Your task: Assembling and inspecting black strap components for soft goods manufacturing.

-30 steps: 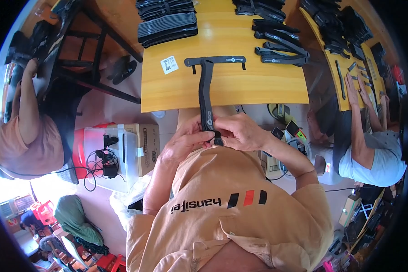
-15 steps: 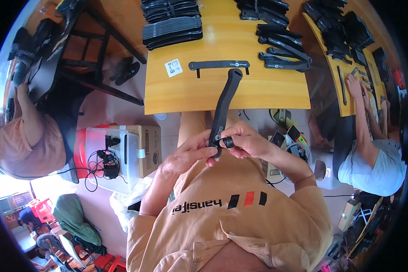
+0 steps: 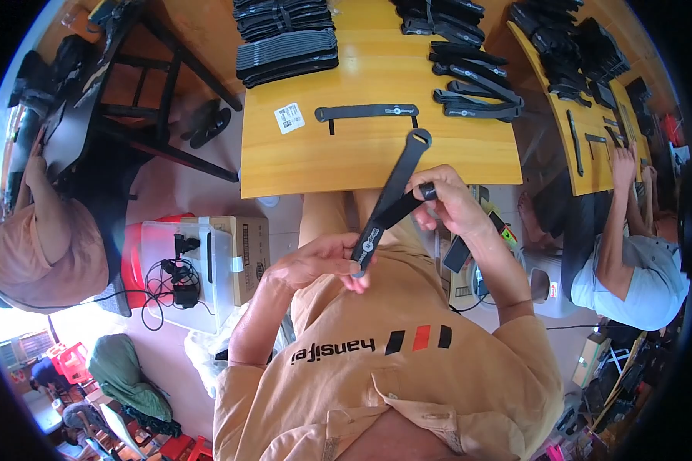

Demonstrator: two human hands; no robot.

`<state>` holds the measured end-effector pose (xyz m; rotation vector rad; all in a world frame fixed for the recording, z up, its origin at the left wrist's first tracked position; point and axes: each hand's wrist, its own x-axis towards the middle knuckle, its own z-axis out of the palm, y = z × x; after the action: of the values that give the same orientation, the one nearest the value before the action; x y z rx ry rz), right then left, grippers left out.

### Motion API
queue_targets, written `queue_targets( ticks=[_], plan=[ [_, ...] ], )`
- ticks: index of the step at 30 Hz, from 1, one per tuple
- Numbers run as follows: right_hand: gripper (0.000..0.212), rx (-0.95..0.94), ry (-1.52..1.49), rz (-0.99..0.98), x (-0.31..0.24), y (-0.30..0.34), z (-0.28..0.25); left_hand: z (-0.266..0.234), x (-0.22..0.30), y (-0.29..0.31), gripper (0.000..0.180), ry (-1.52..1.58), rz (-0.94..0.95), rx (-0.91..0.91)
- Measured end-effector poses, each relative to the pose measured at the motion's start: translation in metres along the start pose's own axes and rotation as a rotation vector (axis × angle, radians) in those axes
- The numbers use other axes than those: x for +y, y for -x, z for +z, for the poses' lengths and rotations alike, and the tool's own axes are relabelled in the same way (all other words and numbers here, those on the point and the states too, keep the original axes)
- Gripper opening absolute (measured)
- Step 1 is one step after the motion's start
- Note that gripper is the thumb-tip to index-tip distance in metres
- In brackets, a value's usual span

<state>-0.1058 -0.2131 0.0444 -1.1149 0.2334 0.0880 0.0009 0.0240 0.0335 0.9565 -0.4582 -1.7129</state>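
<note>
A black strap (image 3: 397,178) with white print and a slotted far end is held over my lap, just off the table's near edge. My left hand (image 3: 323,263) pinches its near, printed end between thumb and fingers. In my right hand (image 3: 455,206), a dark band with a rolled black end is gripped; it branches off the strap's middle toward the right. Whether the band is the same piece or a second one I cannot tell. On the table beyond lies another flat black strap (image 3: 367,113), with two short black strips sticking out under it.
The yellow table (image 3: 284,169) bears a white label (image 3: 289,118), stacked straps (image 3: 287,58) at far left and looser folded straps (image 3: 477,101) at right. A clear plastic bin (image 3: 219,288) with cables stands left of me. Co-workers sit on both sides.
My right hand has moved up and right, drawing the dark band out from the strap's near end. The strap's far end has swung right and now shows its slot.
</note>
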Motion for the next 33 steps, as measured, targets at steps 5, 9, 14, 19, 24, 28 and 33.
queue_targets(
  ticks=[5,9,14,19,24,28,33],
  plan=[
    [0.018,-0.125,0.048,0.051,0.004,-0.008,0.026,0.005,-0.001,-0.023,0.046,0.358,0.108,-0.004],
    [0.019,-0.350,0.173,0.122,0.009,-0.014,0.027,0.005,-0.002,-0.030,0.043,0.591,0.165,-0.071],
    [0.019,-0.427,0.138,-0.013,0.017,-0.019,0.031,-0.001,-0.011,-0.036,0.037,0.542,0.095,0.060],
    [0.025,-0.092,-0.201,0.080,0.014,-0.017,0.028,-0.003,-0.011,-0.030,0.040,0.635,0.246,0.085],
    [0.029,-0.074,-0.405,0.085,0.009,-0.012,0.012,0.003,0.003,-0.025,0.049,0.310,0.257,-0.004],
    [0.029,0.135,-0.542,0.179,-0.015,0.000,0.020,0.012,0.023,-0.011,0.048,0.195,0.247,-0.025],
    [0.029,0.112,-0.647,-0.136,-0.041,0.013,-0.044,0.006,0.020,0.022,0.040,-0.008,0.113,-0.042]
  ],
)
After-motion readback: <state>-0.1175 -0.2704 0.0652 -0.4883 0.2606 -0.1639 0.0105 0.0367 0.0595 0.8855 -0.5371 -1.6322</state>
